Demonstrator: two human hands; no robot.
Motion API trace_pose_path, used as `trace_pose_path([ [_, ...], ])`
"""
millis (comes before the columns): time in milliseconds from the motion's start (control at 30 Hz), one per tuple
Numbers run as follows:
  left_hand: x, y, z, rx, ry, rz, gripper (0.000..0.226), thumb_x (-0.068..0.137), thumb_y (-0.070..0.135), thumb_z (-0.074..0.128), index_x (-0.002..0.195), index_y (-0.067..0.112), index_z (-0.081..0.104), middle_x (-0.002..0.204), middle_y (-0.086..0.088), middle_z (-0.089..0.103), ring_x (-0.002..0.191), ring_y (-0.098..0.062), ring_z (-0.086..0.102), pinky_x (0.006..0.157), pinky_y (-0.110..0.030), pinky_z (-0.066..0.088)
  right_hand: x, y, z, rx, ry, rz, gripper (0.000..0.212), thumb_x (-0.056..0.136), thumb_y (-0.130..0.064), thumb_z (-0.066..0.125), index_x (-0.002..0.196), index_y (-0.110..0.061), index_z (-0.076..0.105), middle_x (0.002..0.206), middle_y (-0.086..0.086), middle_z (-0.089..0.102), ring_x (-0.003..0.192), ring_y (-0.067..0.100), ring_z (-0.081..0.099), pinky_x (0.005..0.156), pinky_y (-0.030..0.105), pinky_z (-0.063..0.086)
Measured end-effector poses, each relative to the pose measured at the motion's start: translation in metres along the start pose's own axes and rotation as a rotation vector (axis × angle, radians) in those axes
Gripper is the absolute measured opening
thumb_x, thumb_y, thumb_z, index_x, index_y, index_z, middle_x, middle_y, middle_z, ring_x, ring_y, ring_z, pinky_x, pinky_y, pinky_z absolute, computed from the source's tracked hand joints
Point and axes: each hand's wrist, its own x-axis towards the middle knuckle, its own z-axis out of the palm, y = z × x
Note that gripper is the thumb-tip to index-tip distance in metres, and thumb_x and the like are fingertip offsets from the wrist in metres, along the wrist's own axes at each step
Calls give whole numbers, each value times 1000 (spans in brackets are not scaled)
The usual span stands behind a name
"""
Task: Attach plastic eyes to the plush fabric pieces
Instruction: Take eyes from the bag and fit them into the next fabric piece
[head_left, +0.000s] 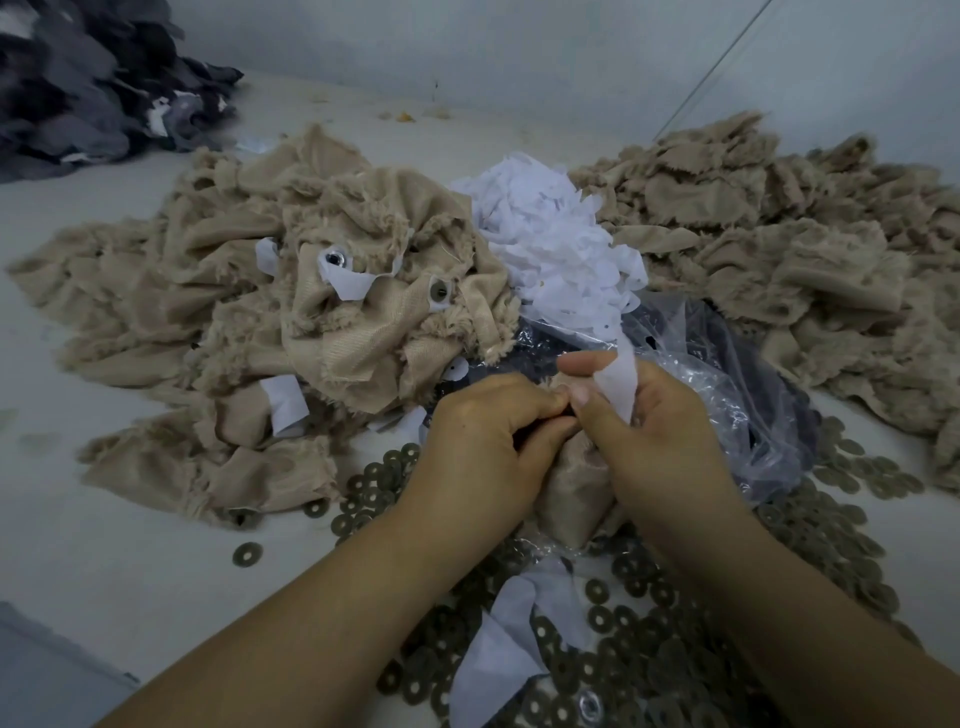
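Observation:
My left hand (483, 436) and my right hand (660, 436) meet at the middle of the view, both gripping one beige plush piece (571, 493) that hangs below them. The right hand also pinches a white backing patch (621, 382) between thumb and fingers. The spot where the fingertips meet is dark and hidden. To the left lies a heap of beige plush pieces (270, 312); one of them carries a plastic eye (332, 257) on a white patch and a fastened washer (439, 293).
Several flat round washers (639, 649) cover the table near me. A clear plastic bag (727, 374) with dark parts lies behind my hands. White patches (550, 244) are piled at centre, more beige pieces (779, 249) at right, dark grey fabric (88, 88) far left.

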Motion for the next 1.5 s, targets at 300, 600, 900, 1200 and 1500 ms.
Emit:
trace_pose_path([
  [300, -5, 7, -10, -141, -30, -214, 9, 75, 11, 67, 66, 12, 64, 62, 2, 60, 54, -10, 55, 50, -20, 45, 3, -11, -5, 87, 64, 87, 42, 97, -48, 46, 93, -20, 77, 90, 8, 78, 89, 25, 74, 81, 41, 59],
  [600, 2, 2, -11, -353, 48, -545, 25, 89, 30, 70, 76, 9, 64, 53, 3, 59, 43, -5, 50, 43, -19, 39, 0, -9, -2, 171, -45, 80, 48, 91, -49, 46, 88, -14, 77, 86, 14, 77, 81, 27, 76, 64, 30, 61],
  [900, 2, 2, -11, -556, 68, -564, 11, 89, 7, 69, 89, 13, 61, 52, 0, 56, 36, -14, 44, 39, -21, 36, 5, -10, -3, 392, -64, 323, 37, 98, -27, 41, 86, -9, 70, 87, 18, 74, 81, 30, 71, 63, 35, 60],
  [1200, 1, 1, -10, -508, 63, -529, 18, 92, 1, 61, 96, 19, 63, 51, 9, 53, 38, -7, 47, 39, -19, 39, 9, -4, -6, 162, -111, 179, 37, 95, 3, 48, 84, -19, 76, 81, 11, 76, 74, 26, 71, 72, 42, 58],
  [1500, 2, 5, -9, -469, 92, -424, 18, 80, 16, 66, 92, 30, 64, 74, -16, 61, 63, -24, 55, 54, -47, 48, 10, -4, -6, 206, -10, 175, 11, 93, -12, 64, 91, -5, 72, 90, 16, 77, 84, 30, 75, 79, 43, 61],
])
